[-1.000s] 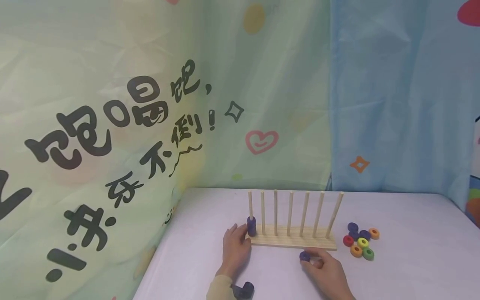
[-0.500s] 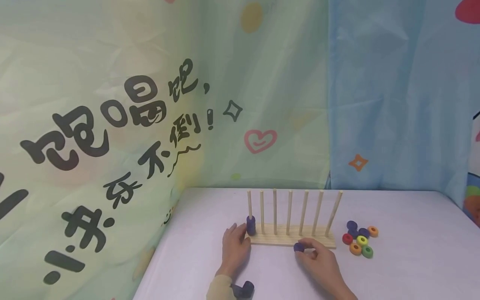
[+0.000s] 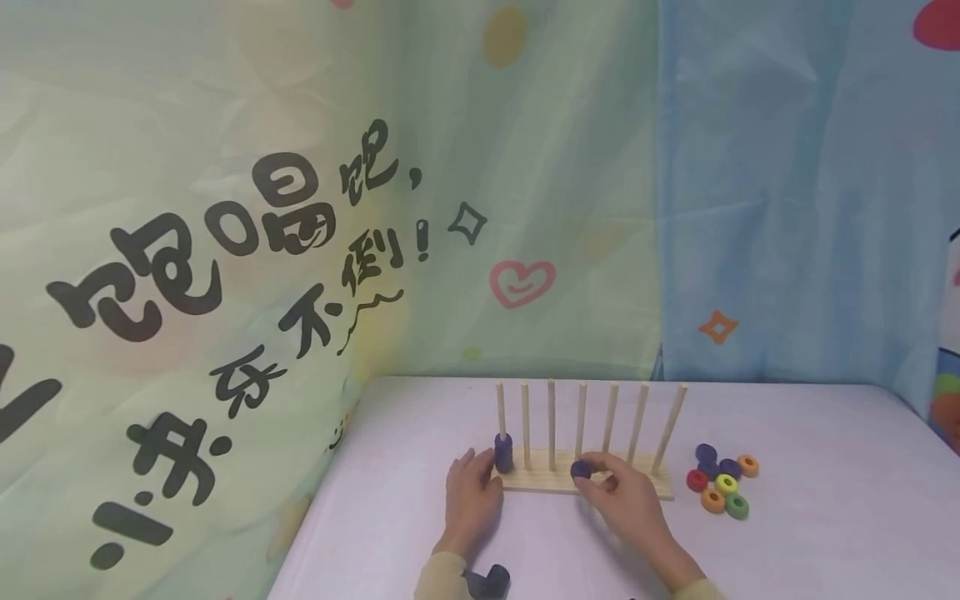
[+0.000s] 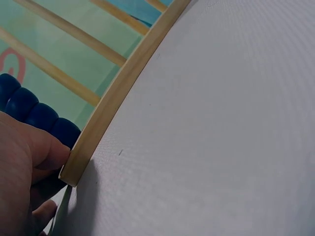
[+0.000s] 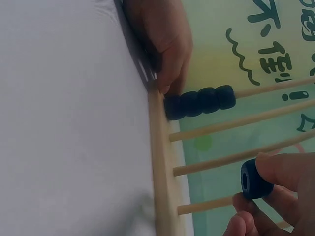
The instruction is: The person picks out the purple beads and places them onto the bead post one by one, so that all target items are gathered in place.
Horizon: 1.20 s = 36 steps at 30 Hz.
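A wooden peg rack with a row of upright pegs stands on the table. On its leftmost peg sits a stack of dark blue beads, several of them in the right wrist view. My left hand grips the left end of the base, its thumb at the front corner in the left wrist view. Between thumb and fingers, my right hand pinches one dark blue bead. That bead is held up in front of the middle pegs, and its hole shows in the right wrist view.
Right of the rack lies a loose group of beads: dark blue, red, yellow, orange and green. A dark object is at my left wrist. Printed cloth hangs behind the table.
My right hand has carried the blue bead left and away from me, from in front of the base to over it by the middle pegs. My left hand stays at the rack's end.
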Each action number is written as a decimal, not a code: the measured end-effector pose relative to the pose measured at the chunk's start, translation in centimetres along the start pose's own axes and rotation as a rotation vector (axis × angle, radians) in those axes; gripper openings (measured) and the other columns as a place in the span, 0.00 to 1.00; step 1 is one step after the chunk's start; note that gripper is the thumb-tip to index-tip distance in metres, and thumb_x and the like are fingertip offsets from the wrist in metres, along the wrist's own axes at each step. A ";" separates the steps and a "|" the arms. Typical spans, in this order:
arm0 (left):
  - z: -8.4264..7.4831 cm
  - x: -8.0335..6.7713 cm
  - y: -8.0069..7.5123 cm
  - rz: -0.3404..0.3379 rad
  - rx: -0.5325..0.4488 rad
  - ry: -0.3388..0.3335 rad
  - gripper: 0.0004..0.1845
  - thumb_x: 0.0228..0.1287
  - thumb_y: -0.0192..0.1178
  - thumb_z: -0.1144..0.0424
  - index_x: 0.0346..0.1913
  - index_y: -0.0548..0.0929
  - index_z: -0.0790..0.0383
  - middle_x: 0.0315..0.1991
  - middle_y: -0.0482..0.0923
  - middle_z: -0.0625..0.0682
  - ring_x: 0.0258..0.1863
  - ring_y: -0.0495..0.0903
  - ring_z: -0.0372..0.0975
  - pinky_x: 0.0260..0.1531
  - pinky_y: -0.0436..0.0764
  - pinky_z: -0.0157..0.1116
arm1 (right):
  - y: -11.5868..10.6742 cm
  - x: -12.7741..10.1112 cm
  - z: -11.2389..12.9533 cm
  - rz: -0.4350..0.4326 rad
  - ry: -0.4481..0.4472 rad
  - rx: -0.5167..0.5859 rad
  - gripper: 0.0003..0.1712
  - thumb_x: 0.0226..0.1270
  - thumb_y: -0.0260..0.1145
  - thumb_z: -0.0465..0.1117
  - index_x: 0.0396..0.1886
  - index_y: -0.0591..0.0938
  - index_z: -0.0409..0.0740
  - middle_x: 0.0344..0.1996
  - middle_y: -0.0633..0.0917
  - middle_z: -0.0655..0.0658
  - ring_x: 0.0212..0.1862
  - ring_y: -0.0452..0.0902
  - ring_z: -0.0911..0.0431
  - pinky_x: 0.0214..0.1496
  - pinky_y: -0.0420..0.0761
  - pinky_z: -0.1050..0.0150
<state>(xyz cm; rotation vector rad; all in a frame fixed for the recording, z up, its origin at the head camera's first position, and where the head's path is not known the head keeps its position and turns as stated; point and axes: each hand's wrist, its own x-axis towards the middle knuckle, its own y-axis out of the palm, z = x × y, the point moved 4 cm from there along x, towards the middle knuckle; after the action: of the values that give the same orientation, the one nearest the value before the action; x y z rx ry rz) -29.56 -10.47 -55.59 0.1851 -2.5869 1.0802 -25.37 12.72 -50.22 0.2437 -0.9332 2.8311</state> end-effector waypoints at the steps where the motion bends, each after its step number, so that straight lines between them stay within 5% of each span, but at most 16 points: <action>1: 0.0 0.0 0.0 0.002 0.000 0.000 0.22 0.53 0.57 0.65 0.54 0.77 0.58 0.52 0.77 0.51 0.61 0.65 0.50 0.65 0.52 0.50 | 0.0 0.2 0.2 -0.004 -0.013 -0.001 0.18 0.51 0.70 0.46 0.44 0.80 0.53 0.35 0.83 0.54 0.22 0.71 0.62 0.20 0.71 0.71; 10: -0.4 0.3 -0.4 -0.038 0.007 0.045 0.21 0.52 0.57 0.66 0.53 0.78 0.59 0.51 0.78 0.51 0.60 0.66 0.51 0.64 0.53 0.52 | -0.4 2.3 3.1 -0.028 -0.169 -0.029 0.20 0.50 0.70 0.46 0.45 0.79 0.50 0.35 0.82 0.53 0.22 0.70 0.62 0.19 0.69 0.71; 36: 0.1 -0.1 0.4 0.000 0.014 0.027 0.22 0.53 0.56 0.65 0.54 0.77 0.54 0.52 0.77 0.48 0.61 0.65 0.49 0.65 0.52 0.51 | -1.2 2.5 7.8 -0.031 -0.321 0.056 0.19 0.50 0.70 0.42 0.45 0.80 0.50 0.36 0.82 0.54 0.23 0.73 0.63 0.22 0.74 0.70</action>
<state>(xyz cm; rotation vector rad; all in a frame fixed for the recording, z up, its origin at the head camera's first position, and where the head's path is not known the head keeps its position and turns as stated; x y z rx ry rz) -29.57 -10.29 -55.96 0.1727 -2.5556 1.0938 -26.75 9.23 -42.82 0.7300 -0.8953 2.8421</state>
